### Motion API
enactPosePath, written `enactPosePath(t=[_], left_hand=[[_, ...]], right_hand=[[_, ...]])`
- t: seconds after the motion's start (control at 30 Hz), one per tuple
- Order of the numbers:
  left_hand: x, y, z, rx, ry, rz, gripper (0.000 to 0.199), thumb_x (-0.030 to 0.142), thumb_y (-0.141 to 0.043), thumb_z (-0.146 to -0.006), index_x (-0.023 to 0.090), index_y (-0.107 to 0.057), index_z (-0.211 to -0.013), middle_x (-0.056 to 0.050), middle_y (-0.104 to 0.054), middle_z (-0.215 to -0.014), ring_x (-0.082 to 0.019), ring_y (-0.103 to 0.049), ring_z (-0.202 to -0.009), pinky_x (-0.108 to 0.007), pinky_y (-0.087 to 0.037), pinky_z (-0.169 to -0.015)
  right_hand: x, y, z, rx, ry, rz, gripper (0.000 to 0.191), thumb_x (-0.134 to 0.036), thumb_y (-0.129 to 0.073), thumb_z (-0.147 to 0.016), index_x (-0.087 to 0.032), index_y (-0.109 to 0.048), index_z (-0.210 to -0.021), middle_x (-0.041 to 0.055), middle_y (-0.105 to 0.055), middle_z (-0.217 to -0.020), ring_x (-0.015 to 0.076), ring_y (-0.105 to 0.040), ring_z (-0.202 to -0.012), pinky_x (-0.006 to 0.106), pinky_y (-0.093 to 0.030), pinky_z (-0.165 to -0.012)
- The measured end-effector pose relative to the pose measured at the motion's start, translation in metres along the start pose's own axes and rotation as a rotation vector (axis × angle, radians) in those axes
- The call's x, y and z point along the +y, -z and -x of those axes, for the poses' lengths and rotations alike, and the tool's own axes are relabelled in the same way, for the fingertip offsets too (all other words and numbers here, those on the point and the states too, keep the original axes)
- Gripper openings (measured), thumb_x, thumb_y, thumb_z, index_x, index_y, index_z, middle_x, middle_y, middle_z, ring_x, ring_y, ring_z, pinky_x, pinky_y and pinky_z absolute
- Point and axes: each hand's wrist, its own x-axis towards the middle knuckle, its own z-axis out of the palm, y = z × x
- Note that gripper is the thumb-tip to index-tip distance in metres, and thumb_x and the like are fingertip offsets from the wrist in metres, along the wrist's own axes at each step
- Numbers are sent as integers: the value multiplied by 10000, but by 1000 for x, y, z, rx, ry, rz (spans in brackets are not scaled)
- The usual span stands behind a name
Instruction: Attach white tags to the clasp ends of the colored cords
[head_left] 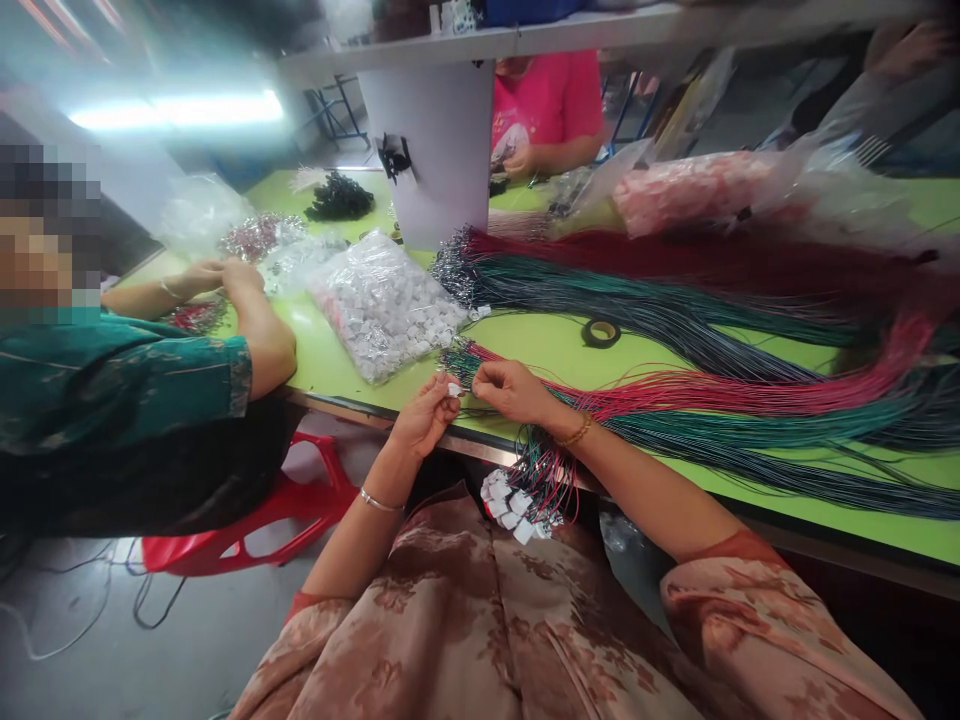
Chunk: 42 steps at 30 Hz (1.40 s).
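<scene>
My left hand [424, 415] pinches a small white connector [454, 391] near the table's front edge. Just to its right, my right hand [513, 391] has its fingers closed together; what they hold is too small to make out. Behind the hands lie the metal-tipped ends of a bundle of red, green and black wires [675, 395], which runs off to the right under my right forearm. Below that forearm, a cluster of white connectors on wires [517, 505] hangs over the table edge. A clear plastic bag of white connectors [394, 305] lies behind my left hand.
A black tape roll [601, 333] lies on the green table [555, 345]. More wire bundles [637, 270] and a bag of pink items [690, 190] are behind. A person in green [120, 380] works at left, another in pink [551, 110] across. A red stool [262, 520] stands lower left.
</scene>
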Motion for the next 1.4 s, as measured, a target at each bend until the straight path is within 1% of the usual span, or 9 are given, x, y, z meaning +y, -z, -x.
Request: enactPosePath(t=[0.2, 0.53, 0.63, 0.73, 0.83, 0.93, 1.17, 1.27, 1.4], left_hand=[[-2, -5, -1, 45, -8, 8, 303, 302, -824, -686, 140, -577, -752, 38, -580, -679, -2, -453, -465, -105, -315, -397], [-7, -6, -3, 123, -64, -18, 445, 411, -890, -557, 132, -588, -727, 36, -610, -675, 5, -459, -442, -108, -322, -397], [-10, -8, -2, 144, -104, -56, 427, 420, -872, -587, 136, -580, -715, 32, -609, -658, -4, -462, -443, -125, -312, -400], [-18, -10, -2, 182, -201, -161, 421, 460, -842, -622, 140, -578, -698, 44, -562, -555, -18, -436, -419, -150, -291, -400], [-25, -10, -1, 225, -273, -267, 437, 508, -818, -632, 143, -586, -695, 56, -514, -475, -29, -413, -400, -168, -278, -405], [-28, -7, 0, 264, -275, -276, 461, 537, -815, -613, 146, -587, -702, 58, -514, -473, -34, -414, -401, -174, -261, -406], [-33, 3, 8, 302, -266, -368, 430, 515, -807, -629, 140, -612, -708, 54, -512, -483, -38, -403, -409, -182, -247, -413], [-28, 10, 13, 301, -209, -389, 427, 517, -805, -629, 140, -619, -703, 52, -507, -472, -36, -379, -392, -187, -227, -404], [-19, 17, 17, 240, -167, -375, 407, 486, -814, -627, 133, -657, -754, 27, -568, -538, -42, -432, -431, -184, -295, -435]], right_hand=[[-2, 1, 1, -36, -1, 36, 141, -272, -481, -720, -168, -506, -628, -43, -447, -569, 84, -368, -547, 226, -290, -538], [3, 0, 0, -45, -4, 1, 152, -272, -477, -719, -166, -503, -613, -46, -441, -558, 78, -354, -534, 218, -284, -528], [4, -2, 0, -48, -7, 41, 157, -265, -478, -722, -166, -503, -603, -49, -436, -550, 76, -352, -529, 219, -275, -529], [5, -7, 1, -32, -8, 89, 172, -268, -479, -741, -169, -493, -602, -48, -438, -548, 77, -354, -525, 221, -256, -526], [5, -10, 4, 0, 49, 205, 175, -256, -498, -767, -167, -503, -618, -40, -465, -559, 80, -358, -530, 229, -239, -535], [3, -12, 8, -17, 112, 277, 145, -217, -501, -784, -164, -533, -653, -33, -492, -575, 83, -363, -530, 236, -237, -544], [1, -26, 15, -69, 83, 406, 145, -197, -529, -805, -157, -561, -669, 4, -568, -605, 100, -397, -541, 251, -229, -549], [7, -16, 6, -143, 94, 397, 188, -234, -498, -868, -154, -619, -747, 17, -630, -679, 110, -469, -594, 236, -282, -581], [19, 9, -14, -38, -88, 582, 193, -265, -502, -884, -161, -662, -858, 55, -691, -835, 151, -558, -726, 248, -336, -655]])
